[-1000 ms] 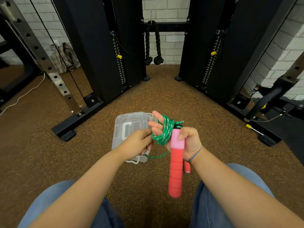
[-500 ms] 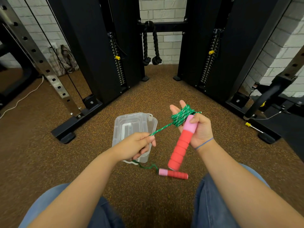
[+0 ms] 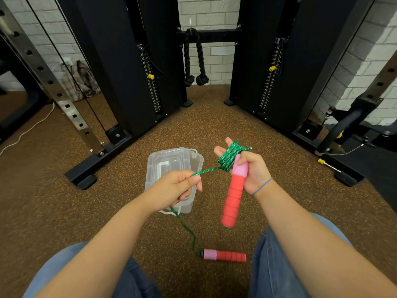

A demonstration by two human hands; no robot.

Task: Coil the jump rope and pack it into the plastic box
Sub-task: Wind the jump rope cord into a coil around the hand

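The green jump rope (image 3: 228, 157) is wound in several turns around my right hand (image 3: 253, 168), which also grips one red and pink handle (image 3: 233, 194) pointing down. My left hand (image 3: 176, 187) pinches the free rope a short way from the coil, and the strand between the hands is taut. From my left hand the rope trails down to the second handle (image 3: 224, 255), which lies on the floor between my knees. The clear plastic box (image 3: 169, 162) with its lid sits on the floor behind my left hand, partly hidden by it.
Black cable-machine columns (image 3: 120, 67) and their floor feet (image 3: 86, 175) stand left and right ahead. A black rope attachment (image 3: 195, 61) hangs in the middle. A steel rack upright (image 3: 53, 87) is at the left, a barbell bar (image 3: 345, 127) at the right. Brown speckled floor surrounds me.
My hands have drawn apart, the right one up and to the right, the left holding the strand out. The second handle has come into clear view on the floor between my knees.
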